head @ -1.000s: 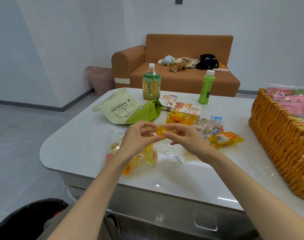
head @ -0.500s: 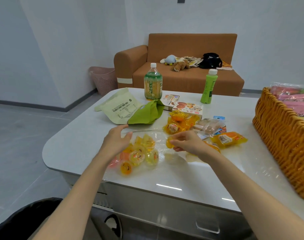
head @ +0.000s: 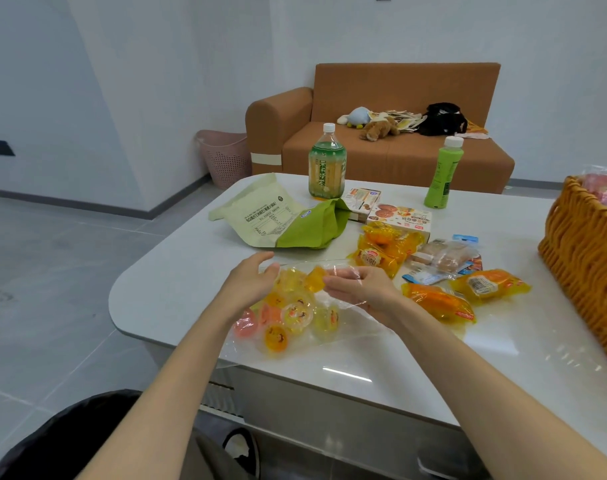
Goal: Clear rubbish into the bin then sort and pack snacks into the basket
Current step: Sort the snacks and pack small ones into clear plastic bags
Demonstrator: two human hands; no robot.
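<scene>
L hand [head: 251, 284] is seen at left edge of clear plastic bag [head: 333, 327] of small jelly cups [head: 295, 315], fingers lightly curved against the film; whether film is pinched can't be told. R hand [head: 362, 289] is held at bag mouth, fingertips pinched on an orange jelly cup [head: 315, 279]. Bag is laid on white table [head: 177, 289], nr front edge. Woven orange wicker basket [head: 586, 258] is set far R, well apart; black bin bag [head: 63, 441] is seen below table, L side.

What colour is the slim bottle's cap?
White cap on the bright green slim bottle; head view.
</scene>
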